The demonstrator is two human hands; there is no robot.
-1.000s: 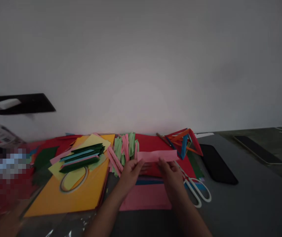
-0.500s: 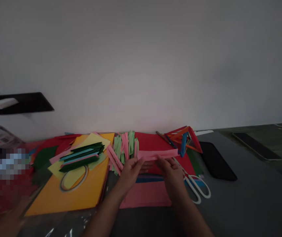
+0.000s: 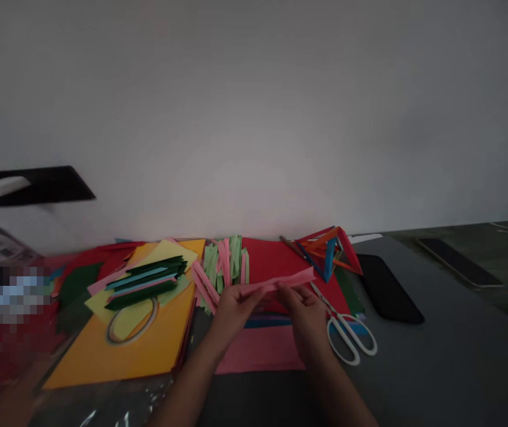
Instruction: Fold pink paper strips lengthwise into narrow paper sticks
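Between my two hands a narrow pink paper strip [image 3: 296, 278] is stretched out, folded lengthwise. My left hand [image 3: 235, 305] pinches it near its left end, thumb on top. My right hand [image 3: 300, 303] pinches it around the middle, and the free end sticks out to the right. Under my hands lie a red sheet [image 3: 271, 258] and, closer to me, a pink sheet [image 3: 260, 350]. White-handled scissors [image 3: 346, 338] rest just right of my right hand. Left of my left hand is a pile of green and pink folded strips [image 3: 222, 264].
An orange paper stack [image 3: 156, 356] on the left carries folded green pieces [image 3: 151, 279] and a tape roll [image 3: 114, 332]. At the right are a folded-strip shape [image 3: 331, 255], a black case-like object [image 3: 389, 290] and a phone [image 3: 458, 261]. A wall [image 3: 254, 118] stands behind.
The pink strip has shifted left and tilted up at its right end, and it looks narrower. My right hand has moved slightly left; both hands still grip the strip.
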